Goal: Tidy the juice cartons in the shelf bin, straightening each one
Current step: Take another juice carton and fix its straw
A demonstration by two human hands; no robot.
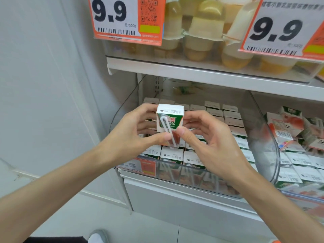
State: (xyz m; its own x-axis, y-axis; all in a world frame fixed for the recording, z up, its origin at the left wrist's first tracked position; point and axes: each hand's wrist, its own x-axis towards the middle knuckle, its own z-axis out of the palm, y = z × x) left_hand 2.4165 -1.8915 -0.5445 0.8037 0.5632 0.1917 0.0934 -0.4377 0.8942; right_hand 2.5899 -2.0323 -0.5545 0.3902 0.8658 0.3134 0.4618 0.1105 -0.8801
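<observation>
Head view only: close, angled forward-down at shelf bin (273,151).

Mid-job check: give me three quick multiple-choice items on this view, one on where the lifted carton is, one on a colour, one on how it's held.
1. Where is the lifted carton?
A. Above the cartons in the clear bin
B. On the top shelf by the cups
C. On the floor

2. What colour is the border of the price tags?
A. Blue
B. Orange
C. Black

3. How is the carton held?
A. Left hand only
B. Lying loose, untouched
C. Upright between both hands

Answers:
1. A, it sits raised over the packed rows in the bin.
2. B, both 9.9 tags have orange edges.
3. C, the left hand and the right hand grip its sides, with the straw face toward the camera.
</observation>
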